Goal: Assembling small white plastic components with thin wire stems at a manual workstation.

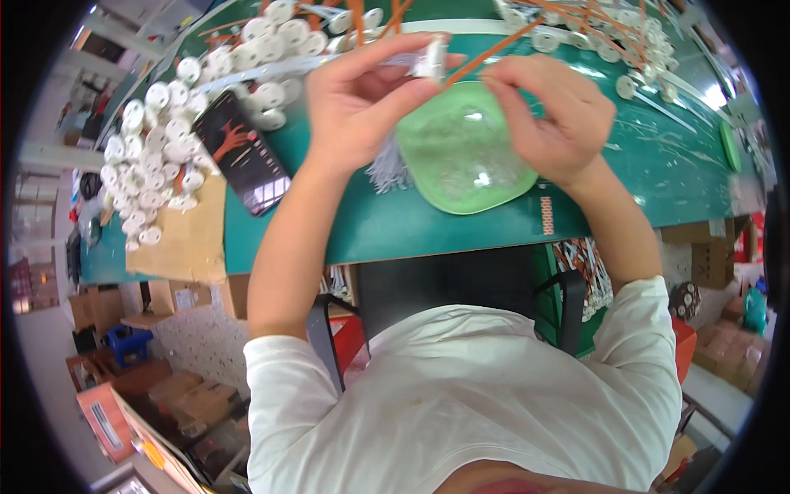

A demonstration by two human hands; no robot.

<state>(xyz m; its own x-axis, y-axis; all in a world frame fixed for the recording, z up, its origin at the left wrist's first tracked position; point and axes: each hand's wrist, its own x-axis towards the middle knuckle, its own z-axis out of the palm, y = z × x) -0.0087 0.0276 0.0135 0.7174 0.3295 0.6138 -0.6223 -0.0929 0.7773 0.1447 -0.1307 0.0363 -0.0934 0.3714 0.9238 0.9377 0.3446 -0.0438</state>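
The left hand pinches a small white plastic part between thumb and fingertips; the right hand, fingers curled, grips a thin orange wire meeting it, both above a pale green shallow plastic dish on the green table.

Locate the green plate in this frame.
Head view, centre-right: the green plate lies on the green table, directly beneath both raised hands, beside a black phone.

Bright, glary, fisheye-bent edges

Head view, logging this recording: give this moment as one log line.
left hand: holds white part | right hand: pinches orange strip | below: green dish
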